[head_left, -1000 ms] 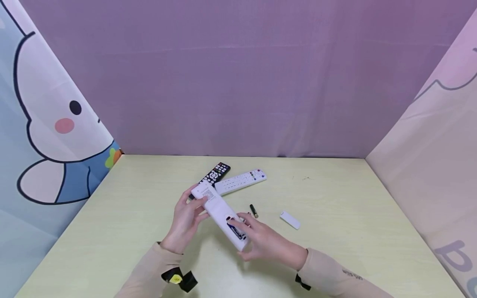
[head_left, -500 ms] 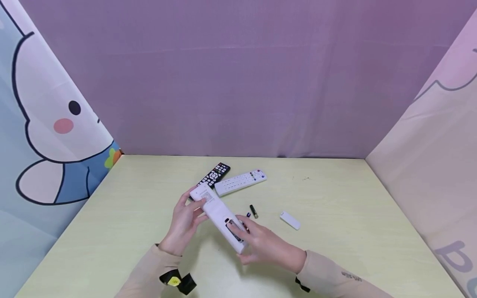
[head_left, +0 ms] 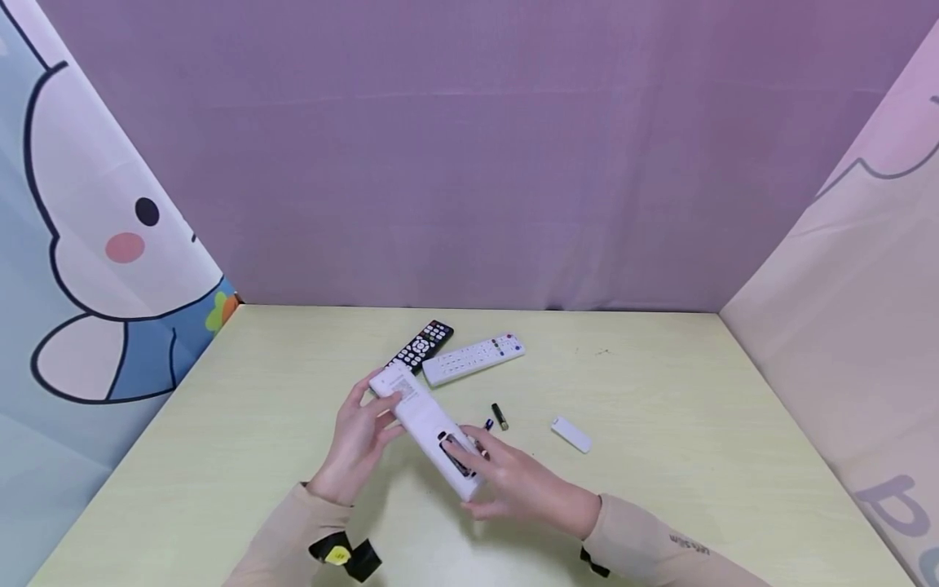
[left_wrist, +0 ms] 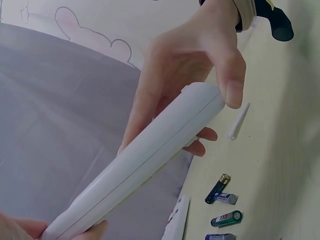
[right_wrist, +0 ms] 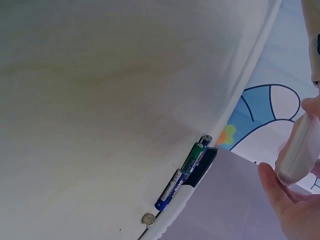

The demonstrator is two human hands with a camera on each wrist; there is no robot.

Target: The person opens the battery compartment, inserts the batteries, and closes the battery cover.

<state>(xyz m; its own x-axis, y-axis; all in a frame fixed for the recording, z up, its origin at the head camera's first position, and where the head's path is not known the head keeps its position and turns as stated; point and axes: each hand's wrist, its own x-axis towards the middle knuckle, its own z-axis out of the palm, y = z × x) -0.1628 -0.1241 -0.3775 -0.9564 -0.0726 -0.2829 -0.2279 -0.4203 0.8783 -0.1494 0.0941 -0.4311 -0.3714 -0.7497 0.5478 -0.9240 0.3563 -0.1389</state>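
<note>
A white remote control (head_left: 421, 412) is held up over the table at a slant, its back side up in the head view. My left hand (head_left: 358, 448) grips its upper end, the thumb lying across the back. At the lower end, my right hand (head_left: 524, 483) holds the remote, with a finger over the uncovered battery compartment (head_left: 458, 456). That finger and the hand hide part of the compartment. In the left wrist view, the right thumb (left_wrist: 233, 94) presses at the remote's end while other fingers reach around the far side.
A small white battery cover (head_left: 570, 434) lies to the right. Loose batteries lie beyond the right hand, including a green one (left_wrist: 226, 219) and a blue one (right_wrist: 170, 190). Farther back are a black remote (head_left: 421, 346) and another white remote (head_left: 473, 359), close together.
Both hands and the held remote have shifted slightly left and down in the head view. A blue battery end now shows more beside the right hand. The other things stay put.
</note>
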